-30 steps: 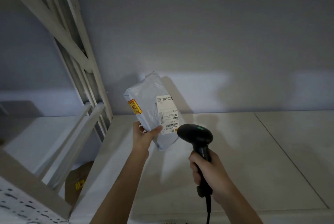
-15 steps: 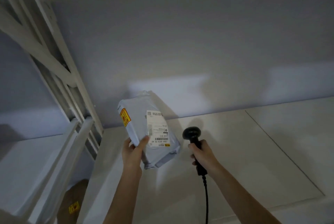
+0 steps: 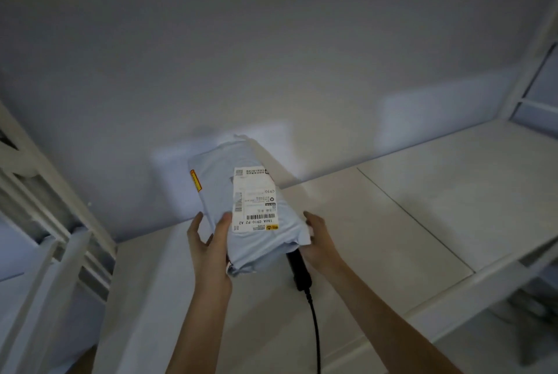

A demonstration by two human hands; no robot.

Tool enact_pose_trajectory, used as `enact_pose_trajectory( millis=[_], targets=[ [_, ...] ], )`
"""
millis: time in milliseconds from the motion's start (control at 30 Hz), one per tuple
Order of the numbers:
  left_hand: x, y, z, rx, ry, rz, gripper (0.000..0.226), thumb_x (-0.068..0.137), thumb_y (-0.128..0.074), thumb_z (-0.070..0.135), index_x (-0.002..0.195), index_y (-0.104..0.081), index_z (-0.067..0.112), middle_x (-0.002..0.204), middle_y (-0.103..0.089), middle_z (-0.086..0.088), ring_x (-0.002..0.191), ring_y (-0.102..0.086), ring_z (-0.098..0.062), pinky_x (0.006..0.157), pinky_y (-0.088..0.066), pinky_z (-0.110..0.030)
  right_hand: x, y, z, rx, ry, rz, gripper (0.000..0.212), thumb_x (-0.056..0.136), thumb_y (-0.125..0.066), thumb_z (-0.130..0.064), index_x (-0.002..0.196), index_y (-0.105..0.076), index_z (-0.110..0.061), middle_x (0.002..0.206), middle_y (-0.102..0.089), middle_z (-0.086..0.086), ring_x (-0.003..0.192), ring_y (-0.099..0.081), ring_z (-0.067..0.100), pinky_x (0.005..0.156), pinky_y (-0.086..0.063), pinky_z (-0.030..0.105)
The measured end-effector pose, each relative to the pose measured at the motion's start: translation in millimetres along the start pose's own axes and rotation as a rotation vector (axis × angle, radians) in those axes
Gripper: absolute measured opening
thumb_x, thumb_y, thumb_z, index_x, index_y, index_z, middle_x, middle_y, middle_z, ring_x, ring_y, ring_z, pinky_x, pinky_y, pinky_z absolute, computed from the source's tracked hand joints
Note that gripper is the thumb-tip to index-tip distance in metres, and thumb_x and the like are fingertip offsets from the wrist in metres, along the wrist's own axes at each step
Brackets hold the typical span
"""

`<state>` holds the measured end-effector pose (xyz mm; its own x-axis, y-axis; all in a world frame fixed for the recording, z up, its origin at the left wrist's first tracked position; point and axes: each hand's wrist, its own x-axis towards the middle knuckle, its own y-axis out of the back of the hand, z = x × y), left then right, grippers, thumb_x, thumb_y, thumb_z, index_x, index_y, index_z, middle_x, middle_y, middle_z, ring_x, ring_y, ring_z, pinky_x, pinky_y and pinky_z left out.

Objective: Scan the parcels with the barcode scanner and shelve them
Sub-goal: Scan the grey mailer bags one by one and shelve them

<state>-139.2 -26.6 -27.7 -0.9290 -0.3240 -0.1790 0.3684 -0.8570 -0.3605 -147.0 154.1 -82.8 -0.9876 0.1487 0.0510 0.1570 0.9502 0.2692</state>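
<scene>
A pale grey plastic parcel with a white shipping label and a yellow-red sticker leans toward the back wall of the white shelf. My left hand grips its lower left edge, thumb on the front beside the label. My right hand is at the parcel's lower right corner and holds the black barcode scanner; only the scanner's handle and cable show beneath the parcel, the head is hidden behind it.
The shelf board runs right, with a seam across it and a front rim. White frame struts stand at the left, another upright at the right. The scanner cable hangs down between my arms.
The parcel has moved right and deeper onto the shelf. My right hand with the scanner has come in under the parcel's right corner, hiding the scanner head. The view has shifted right.
</scene>
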Motion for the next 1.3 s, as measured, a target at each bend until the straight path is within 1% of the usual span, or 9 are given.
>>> enact_pose_trajectory(
  millis=[67,167,367,467,600,733,933,1067,1300],
  targets=[
    [-9.3,-13.6,1.3,-0.039,0.011,-0.040,0.049,0.083,-0.070,0.027,0.125,-0.046,0.034,0.100,-0.068,0.008,0.079,-0.069,-0.009,0.058,-0.054,-0.027,-8.4,30.9,-11.3,0.288,0.169,0.060,0.047,0.087,-0.041,0.020,0.124,-0.049,-0.007,0.127,-0.050,0.000,0.111,-0.055,0.001,0.088,-0.044,0.014],
    [-24.1,-33.6,1.4,-0.037,0.044,-0.111,0.038,0.083,-0.069,0.027,0.117,-0.051,0.030,0.100,-0.069,0.003,0.081,-0.069,-0.012,0.059,-0.052,-0.027,-16.8,80.5,-30.6,0.477,0.162,-0.055,0.062,0.083,-0.040,0.020,0.126,-0.051,-0.022,0.137,-0.050,-0.010,0.127,-0.046,0.001,0.099,-0.043,0.024],
    [-70.7,-92.6,-1.3,0.046,0.071,-0.432,0.028,0.082,-0.067,0.025,0.108,-0.065,0.017,0.101,-0.074,-0.004,0.083,-0.073,-0.014,0.058,-0.056,-0.023,-48.9,173.7,-51.6,0.313,0.286,-0.324,0.076,0.080,-0.063,-0.019,0.147,-0.027,-0.011,0.154,-0.030,0.002,0.142,-0.028,0.014,0.115,-0.029,0.035],
    [-106.5,-131.1,-4.7,0.144,-0.026,-0.718,0.052,0.068,-0.074,0.027,0.118,-0.060,0.019,0.109,-0.072,-0.001,0.093,-0.071,-0.013,0.064,-0.055,-0.019,-74.1,229.2,-54.5,0.298,0.342,-0.244,0.072,0.088,-0.060,-0.039,0.147,-0.029,-0.013,0.152,-0.036,0.004,0.141,-0.031,0.020,0.112,-0.032,0.036],
    [-169.8,-192.8,-15.1,0.363,-0.209,-1.051,0.088,0.053,-0.082,0.032,0.132,-0.043,0.027,0.115,-0.067,0.022,0.101,-0.065,0.000,0.066,-0.054,-0.016,-115.3,312.8,-55.8,0.262,0.342,-0.035,0.041,0.090,-0.045,-0.056,0.129,-0.050,-0.047,0.134,-0.054,-0.024,0.128,-0.045,0.001,0.094,-0.040,0.008],
    [-233.2,-263.0,-32.2,0.363,-0.292,-1.062,0.074,0.064,-0.077,0.046,0.130,-0.049,0.029,0.121,-0.063,0.018,0.108,-0.060,0.001,0.073,-0.051,-0.011,-161.1,392.4,-66.9,0.178,0.390,0.122,0.030,0.087,-0.040,-0.061,0.115,-0.053,-0.062,0.118,-0.049,-0.049,0.116,-0.044,-0.020,0.087,-0.033,-0.005],
    [-306.5,-354.0,-54.3,0.299,-0.346,-1.057,0.050,0.064,-0.079,0.048,0.108,-0.060,0.039,0.100,-0.069,0.028,0.094,-0.063,0.009,0.068,-0.049,-0.007,-212.5,498.3,-69.1,0.116,0.453,0.219,0.048,0.091,-0.052,-0.044,0.136,-0.044,-0.028,0.131,-0.057,-0.020,0.123,-0.052,0.001,0.091,-0.043,0.010],
    [-340.0,-405.5,-59.1,0.256,-0.365,-1.098,0.046,0.062,-0.078,0.049,0.104,-0.062,0.039,0.097,-0.069,0.028,0.090,-0.064,0.008,0.067,-0.049,-0.007,-227.9,547.3,-70.2,0.092,0.452,0.327,0.034,0.094,-0.047,-0.024,0.126,-0.049,-0.036,0.120,-0.061,-0.029,0.113,-0.056,-0.007,0.084,-0.044,0.005],
    [-367.2,-492.8,-61.6,0.194,-0.424,-1.196,0.048,0.057,-0.070,0.050,0.103,-0.064,0.037,0.097,-0.071,0.025,0.091,-0.065,0.007,0.068,-0.049,-0.006,-220.5,620.8,-74.5,-0.013,0.480,0.473,0.035,0.089,-0.052,-0.039,0.124,-0.052,-0.036,0.116,-0.063,-0.030,0.107,-0.058,-0.009,0.080,-0.044,0.003]
  ],
)
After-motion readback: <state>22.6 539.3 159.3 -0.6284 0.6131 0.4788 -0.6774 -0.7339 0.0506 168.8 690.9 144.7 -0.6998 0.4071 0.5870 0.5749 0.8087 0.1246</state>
